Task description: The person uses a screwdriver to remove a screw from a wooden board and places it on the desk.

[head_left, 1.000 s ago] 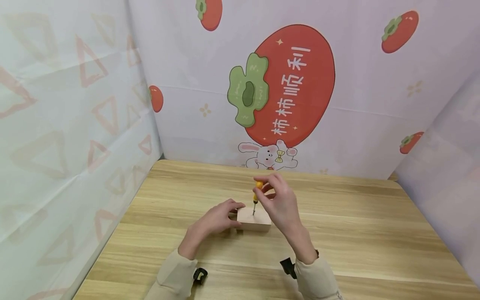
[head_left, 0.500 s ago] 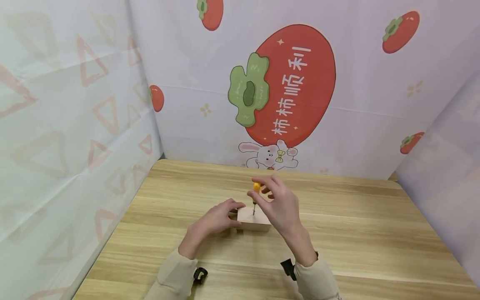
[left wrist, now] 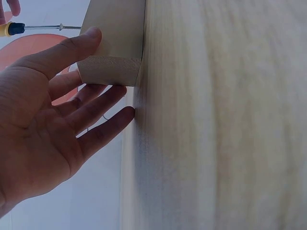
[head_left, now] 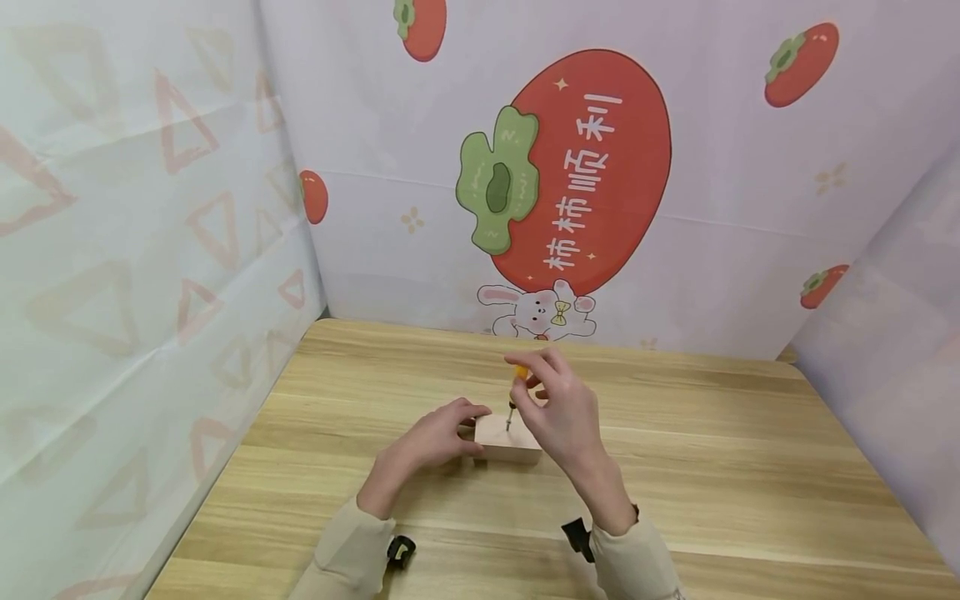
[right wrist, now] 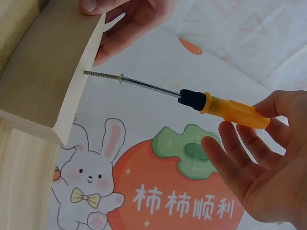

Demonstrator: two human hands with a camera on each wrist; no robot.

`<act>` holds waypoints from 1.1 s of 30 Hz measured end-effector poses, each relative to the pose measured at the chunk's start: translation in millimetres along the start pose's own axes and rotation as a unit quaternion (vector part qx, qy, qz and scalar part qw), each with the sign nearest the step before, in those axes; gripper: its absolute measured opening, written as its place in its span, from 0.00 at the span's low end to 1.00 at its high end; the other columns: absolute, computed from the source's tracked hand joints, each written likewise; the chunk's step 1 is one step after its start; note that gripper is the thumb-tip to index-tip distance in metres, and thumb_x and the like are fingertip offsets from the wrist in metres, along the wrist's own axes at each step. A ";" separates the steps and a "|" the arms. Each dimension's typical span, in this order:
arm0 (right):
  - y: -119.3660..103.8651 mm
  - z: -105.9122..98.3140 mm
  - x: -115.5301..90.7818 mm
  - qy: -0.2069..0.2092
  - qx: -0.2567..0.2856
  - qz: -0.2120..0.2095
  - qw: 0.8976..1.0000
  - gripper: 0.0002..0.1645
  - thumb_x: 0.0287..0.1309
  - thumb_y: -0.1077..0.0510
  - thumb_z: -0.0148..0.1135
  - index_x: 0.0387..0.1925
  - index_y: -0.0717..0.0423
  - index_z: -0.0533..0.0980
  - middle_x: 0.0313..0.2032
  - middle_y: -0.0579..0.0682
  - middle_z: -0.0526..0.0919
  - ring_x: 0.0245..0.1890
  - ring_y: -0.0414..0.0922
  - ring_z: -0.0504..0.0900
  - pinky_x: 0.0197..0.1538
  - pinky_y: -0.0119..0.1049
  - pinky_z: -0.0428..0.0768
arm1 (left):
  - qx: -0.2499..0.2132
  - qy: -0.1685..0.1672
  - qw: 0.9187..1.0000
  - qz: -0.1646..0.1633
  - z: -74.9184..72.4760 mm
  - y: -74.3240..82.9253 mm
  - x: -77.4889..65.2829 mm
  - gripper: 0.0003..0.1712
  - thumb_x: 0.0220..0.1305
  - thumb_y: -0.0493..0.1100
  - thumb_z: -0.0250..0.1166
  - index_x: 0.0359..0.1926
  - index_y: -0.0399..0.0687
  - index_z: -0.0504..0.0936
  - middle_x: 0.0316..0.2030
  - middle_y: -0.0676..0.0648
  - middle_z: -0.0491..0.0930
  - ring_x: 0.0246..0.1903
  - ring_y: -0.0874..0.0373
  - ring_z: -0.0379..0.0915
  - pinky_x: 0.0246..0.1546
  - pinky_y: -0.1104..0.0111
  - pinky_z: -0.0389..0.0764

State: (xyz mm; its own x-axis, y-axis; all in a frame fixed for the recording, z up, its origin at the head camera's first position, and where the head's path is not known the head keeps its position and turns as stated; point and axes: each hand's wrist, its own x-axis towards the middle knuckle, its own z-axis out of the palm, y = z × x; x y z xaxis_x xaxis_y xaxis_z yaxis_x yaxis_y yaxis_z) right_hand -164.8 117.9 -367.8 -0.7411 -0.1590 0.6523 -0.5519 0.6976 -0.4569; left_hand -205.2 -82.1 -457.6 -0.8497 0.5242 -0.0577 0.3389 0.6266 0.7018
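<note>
A pale wooden block (head_left: pixel 493 430) lies on the table, held at its left end by my left hand (head_left: pixel 433 435), thumb on the near side and fingers on the far side. From its top face a threaded screw (right wrist: pixel 103 74) stands up, part of its shank still exposed. My right hand (head_left: pixel 564 404) pinches the yellow handle of a screwdriver (right wrist: pixel 230 112) near its end, thumb against fingers. The screwdriver's tip meets the screw head, and the two run nearly in line. In the head view, the fingers hide much of the handle.
The wood-grain table (head_left: pixel 712 467) extends around both hands. Behind it hangs a printed cloth (head_left: pixel 375 258) with persimmons and a rabbit, and another cloth (head_left: pixel 150 250) closes off the left side. Each wrist wears a black camera mount.
My right thumb and fingers have shifted on the handle, first left, then back right, and the handle leans slightly further right. My left hand and the block stay put.
</note>
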 end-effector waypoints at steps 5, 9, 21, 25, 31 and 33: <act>0.7 0.6 -1.1 -0.007 0.005 0.003 1.000 0.18 0.54 0.54 0.74 0.48 0.44 0.84 0.37 0.46 0.77 0.28 0.38 0.81 0.32 0.31 0.84 | -0.002 0.003 1.000 0.001 0.0 0.0 -0.4 0.33 0.58 0.49 0.73 0.65 0.50 0.76 0.53 0.48 0.77 0.58 0.51 0.76 0.61 0.54 0.75; 2.4 1.3 -1.3 0.000 0.007 0.000 1.000 0.21 0.55 0.61 0.73 0.52 0.48 0.82 0.38 0.47 0.79 0.32 0.39 0.84 0.32 0.29 0.84 | -0.005 0.005 1.000 0.004 0.5 -0.8 0.3 0.33 0.58 0.49 0.74 0.64 0.50 0.77 0.53 0.48 0.77 0.58 0.50 0.76 0.61 0.54 0.75; 4.7 0.5 -1.7 0.018 0.029 -0.010 0.999 0.18 0.51 0.58 0.76 0.45 0.49 0.82 0.37 0.46 0.78 0.32 0.41 0.84 0.32 0.34 0.85 | 0.005 0.007 1.000 0.004 1.5 -2.2 1.2 0.34 0.58 0.50 0.73 0.65 0.51 0.76 0.52 0.48 0.77 0.58 0.51 0.76 0.61 0.54 0.75; 4.9 -0.2 -1.1 0.023 0.037 -0.013 0.999 0.19 0.53 0.61 0.74 0.48 0.51 0.82 0.36 0.47 0.82 0.30 0.41 0.84 0.32 0.36 0.86 | 0.007 0.006 1.000 0.006 1.6 -2.2 1.0 0.34 0.58 0.49 0.73 0.65 0.50 0.76 0.52 0.48 0.77 0.58 0.51 0.76 0.60 0.54 0.75; 6.6 -3.0 -0.1 0.010 0.047 0.001 0.999 0.23 0.55 0.66 0.68 0.54 0.56 0.76 0.42 0.50 0.86 0.32 0.44 0.86 0.32 0.39 0.87 | -0.004 0.006 1.000 -0.003 1.7 -1.7 1.2 0.34 0.57 0.50 0.74 0.65 0.52 0.76 0.53 0.49 0.77 0.58 0.51 0.76 0.61 0.54 0.74; 8.1 -3.9 -0.4 0.006 0.043 -0.007 0.999 0.20 0.55 0.65 0.69 0.51 0.56 0.78 0.42 0.50 0.86 0.33 0.44 0.87 0.33 0.40 0.87 | -0.004 0.007 1.000 -0.001 1.7 -1.9 1.5 0.34 0.57 0.50 0.74 0.65 0.51 0.76 0.52 0.49 0.78 0.58 0.51 0.76 0.61 0.54 0.74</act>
State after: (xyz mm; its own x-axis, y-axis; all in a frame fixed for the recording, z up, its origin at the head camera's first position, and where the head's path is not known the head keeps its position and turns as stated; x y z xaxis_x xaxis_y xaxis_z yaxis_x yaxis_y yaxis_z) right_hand -167.6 126.3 -369.4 -0.7292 -0.1593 0.6655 -0.5928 0.6329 -0.4979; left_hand -206.4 -81.5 -460.3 -0.8557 0.5152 -0.0493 0.3343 0.6230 0.7072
